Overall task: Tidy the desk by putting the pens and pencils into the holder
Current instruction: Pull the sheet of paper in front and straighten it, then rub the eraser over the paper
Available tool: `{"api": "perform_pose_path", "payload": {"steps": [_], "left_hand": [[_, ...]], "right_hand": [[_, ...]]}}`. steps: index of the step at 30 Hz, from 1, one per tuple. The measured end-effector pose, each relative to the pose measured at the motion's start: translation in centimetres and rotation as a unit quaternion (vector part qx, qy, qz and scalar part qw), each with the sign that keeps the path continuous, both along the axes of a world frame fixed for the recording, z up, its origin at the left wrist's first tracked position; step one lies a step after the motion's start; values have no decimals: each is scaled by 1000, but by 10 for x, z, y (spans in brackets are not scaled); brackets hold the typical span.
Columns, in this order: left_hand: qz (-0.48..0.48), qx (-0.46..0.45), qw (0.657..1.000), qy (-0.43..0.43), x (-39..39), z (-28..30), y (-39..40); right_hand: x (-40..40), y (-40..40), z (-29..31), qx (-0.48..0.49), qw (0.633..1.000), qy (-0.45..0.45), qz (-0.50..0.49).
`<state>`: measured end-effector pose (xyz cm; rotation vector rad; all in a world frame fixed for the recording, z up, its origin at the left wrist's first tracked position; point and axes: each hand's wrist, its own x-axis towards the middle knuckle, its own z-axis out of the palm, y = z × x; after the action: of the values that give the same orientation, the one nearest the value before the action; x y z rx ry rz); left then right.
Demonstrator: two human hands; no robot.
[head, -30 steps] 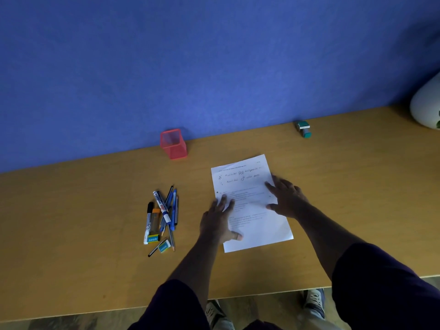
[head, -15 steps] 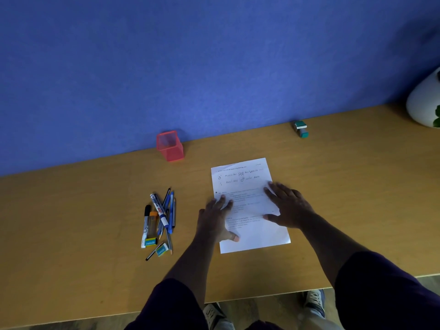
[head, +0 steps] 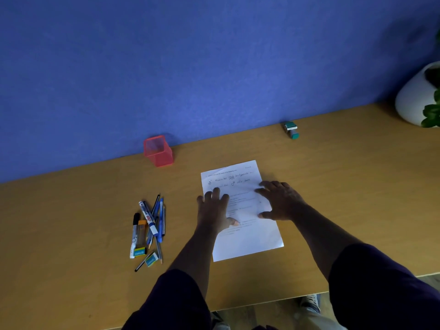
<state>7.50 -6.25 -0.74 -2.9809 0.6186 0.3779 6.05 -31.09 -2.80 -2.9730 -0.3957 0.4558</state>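
A red mesh pen holder (head: pixel 158 151) stands empty at the back of the wooden desk (head: pixel 71 222), against the blue wall. A loose pile of pens and pencils (head: pixel 150 225) lies on the desk to the left, with a white marker on top and two small erasers at its near end. My left hand (head: pixel 213 208) lies flat, fingers spread, on the left edge of a printed white sheet of paper (head: pixel 252 244). My right hand (head: pixel 278 201) rests flat on the sheet's right side. Neither hand holds anything.
A small teal and silver sharpener-like object (head: pixel 291 129) sits near the wall at the back right. A white plant pot (head: pixel 414 98) with green leaves stands at the far right. The desk's front edge runs below my arms, with shoes on the floor beneath.
Both hands have stayed flat on the paper, shifting only slightly. The view has moved a little, bringing more of the plant pot into sight.
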Motion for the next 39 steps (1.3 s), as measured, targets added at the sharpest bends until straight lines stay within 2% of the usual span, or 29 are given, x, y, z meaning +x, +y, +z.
{"api": "perform_pose_path", "payload": {"steps": [4, 13, 16, 19, 24, 28, 34, 39], "left_hand": [[31, -25, 999, 32, 2, -3, -4], [0, 23, 1000, 14, 34, 3, -23], [-18, -26, 999, -32, 51, 7, -46], [-78, -70, 993, -54, 66, 8, -80], [-92, -153, 984, -5, 89, 11, -147], [-36, -207, 976, 59, 108, 9, -193], [80, -299, 940, 140, 136, 5, -239], [127, -340, 913, 187, 150, -3, -259]], "right_hand": [[4, -5, 1, 14, 1000, 6, 5], [13, -10, 0, 16, 999, -45, 21], [25, -20, 5, 29, 995, -88, -38], [43, -37, 16, 35, 987, -112, -114], [74, -71, 31, 44, 976, -111, -184], [97, -91, 31, 39, 976, -78, -200], [122, -113, 20, 52, 970, -55, -232], [136, -126, 11, 50, 967, -87, -233]]}}
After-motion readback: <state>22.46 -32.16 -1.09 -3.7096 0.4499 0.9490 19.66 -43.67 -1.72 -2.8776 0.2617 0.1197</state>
